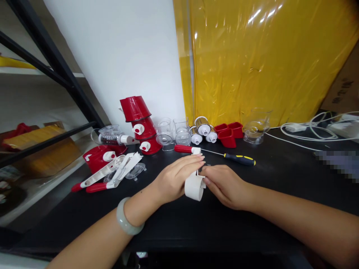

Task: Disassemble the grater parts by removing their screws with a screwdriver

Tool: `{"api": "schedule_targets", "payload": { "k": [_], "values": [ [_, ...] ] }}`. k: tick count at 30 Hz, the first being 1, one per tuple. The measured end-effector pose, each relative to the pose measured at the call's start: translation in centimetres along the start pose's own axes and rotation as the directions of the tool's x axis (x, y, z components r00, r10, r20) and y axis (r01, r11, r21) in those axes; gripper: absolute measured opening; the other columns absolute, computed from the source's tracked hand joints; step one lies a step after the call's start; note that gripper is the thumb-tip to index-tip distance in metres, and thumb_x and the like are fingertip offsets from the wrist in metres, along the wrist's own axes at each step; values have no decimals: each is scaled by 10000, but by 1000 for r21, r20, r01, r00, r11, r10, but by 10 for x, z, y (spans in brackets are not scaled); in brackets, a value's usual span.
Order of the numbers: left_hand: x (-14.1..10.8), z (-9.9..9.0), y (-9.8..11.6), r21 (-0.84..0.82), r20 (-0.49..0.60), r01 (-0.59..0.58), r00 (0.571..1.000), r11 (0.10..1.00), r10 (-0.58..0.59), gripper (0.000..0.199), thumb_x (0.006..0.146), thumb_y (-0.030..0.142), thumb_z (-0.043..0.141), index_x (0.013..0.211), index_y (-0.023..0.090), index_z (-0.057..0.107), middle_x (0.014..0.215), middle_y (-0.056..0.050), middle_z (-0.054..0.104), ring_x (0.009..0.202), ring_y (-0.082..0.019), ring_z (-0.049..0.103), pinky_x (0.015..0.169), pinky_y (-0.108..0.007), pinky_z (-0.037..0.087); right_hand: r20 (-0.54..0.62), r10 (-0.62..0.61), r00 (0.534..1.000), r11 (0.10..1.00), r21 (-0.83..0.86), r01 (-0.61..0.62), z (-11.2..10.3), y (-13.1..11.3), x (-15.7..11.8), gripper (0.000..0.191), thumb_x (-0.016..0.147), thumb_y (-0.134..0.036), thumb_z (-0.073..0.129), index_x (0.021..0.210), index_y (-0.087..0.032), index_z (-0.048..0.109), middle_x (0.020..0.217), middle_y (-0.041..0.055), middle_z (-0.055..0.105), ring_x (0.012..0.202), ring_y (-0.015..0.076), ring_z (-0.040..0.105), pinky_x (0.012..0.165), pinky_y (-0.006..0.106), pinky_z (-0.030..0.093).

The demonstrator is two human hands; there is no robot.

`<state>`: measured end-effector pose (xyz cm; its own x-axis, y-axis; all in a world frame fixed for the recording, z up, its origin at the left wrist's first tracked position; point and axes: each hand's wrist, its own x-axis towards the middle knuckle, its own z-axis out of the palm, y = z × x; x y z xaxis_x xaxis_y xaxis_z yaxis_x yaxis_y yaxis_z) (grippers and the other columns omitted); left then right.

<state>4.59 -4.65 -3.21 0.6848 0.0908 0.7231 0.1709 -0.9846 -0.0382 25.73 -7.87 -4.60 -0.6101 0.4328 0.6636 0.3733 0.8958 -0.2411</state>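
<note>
Over the front of the table, my left hand (pixel 175 177) presses its straight fingers along a white plastic part with a round, ring-like end (pixel 194 188). My right hand (pixel 224 185) is curled, its thumb and fingers pinching at the right edge of that part. Between the hands, the contact is partly hidden. Just beyond my left fingertips is a red handle (pixel 183 148) with a white end; whether it joins the held part I cannot tell. A screwdriver (pixel 239 159) with a black and yellow grip lies behind my right hand.
Red grater bodies (pixel 136 108) stand stacked at the back left. White arms with red handles (pixel 112 179) lie before them. Clear plastic hoppers (pixel 182 132), grater drums (pixel 202 125) and red cups (pixel 227 137) line the back. White cables (pixel 297 129) lie right; a shelf rack (pixel 47 48) stands left.
</note>
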Motion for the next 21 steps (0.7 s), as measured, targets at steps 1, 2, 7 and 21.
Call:
{"api": "schedule_targets", "payload": {
  "k": [1, 2, 7, 21],
  "values": [
    [0, 0, 1, 1, -3, 0, 1000, 1000, 0, 479, 892, 129, 603, 1353, 113, 471, 1290, -205, 616, 1276, -250, 550, 1038, -466, 520, -13, -3, 1000, 1000, -27, 3, 0, 0, 0, 178, 1002, -230, 360, 850, -194, 446, 724, -1, 548, 596, 130, 435, 602, 260, 332],
    [0, 0, 1, 1, 0, 1, 1000, 1000, -1, 474, 895, 134, 602, 1351, 113, 472, 1287, -206, 617, 1275, -250, 550, 1037, -466, 521, -23, -7, 1000, 999, -53, 6, 0, -1, 0, 169, 996, -229, 372, 857, -188, 460, 729, 8, 556, 603, 137, 442, 608, 268, 332],
    [-1, 0, 0, -3, 28, 11, 1000, 1000, -10, 463, 894, 134, 605, 1339, 103, 482, 1279, -216, 621, 1277, -253, 550, 1042, -470, 514, -5, -25, 1000, 992, -120, 25, -3, 1, 0, 137, 972, -212, 424, 861, -173, 495, 754, 38, 583, 646, 161, 475, 627, 289, 332],
    [-3, -11, -12, -26, 41, 48, 998, 999, -47, 560, 832, 141, 649, 1366, 151, 480, 1324, -173, 615, 1249, -252, 580, 1041, -399, 515, -135, 2, 991, 990, 142, 17, -2, 5, 2, 209, 991, -168, 380, 787, -211, 378, 700, -15, 453, 614, 117, 414, 595, 242, 353]
  ]
}}
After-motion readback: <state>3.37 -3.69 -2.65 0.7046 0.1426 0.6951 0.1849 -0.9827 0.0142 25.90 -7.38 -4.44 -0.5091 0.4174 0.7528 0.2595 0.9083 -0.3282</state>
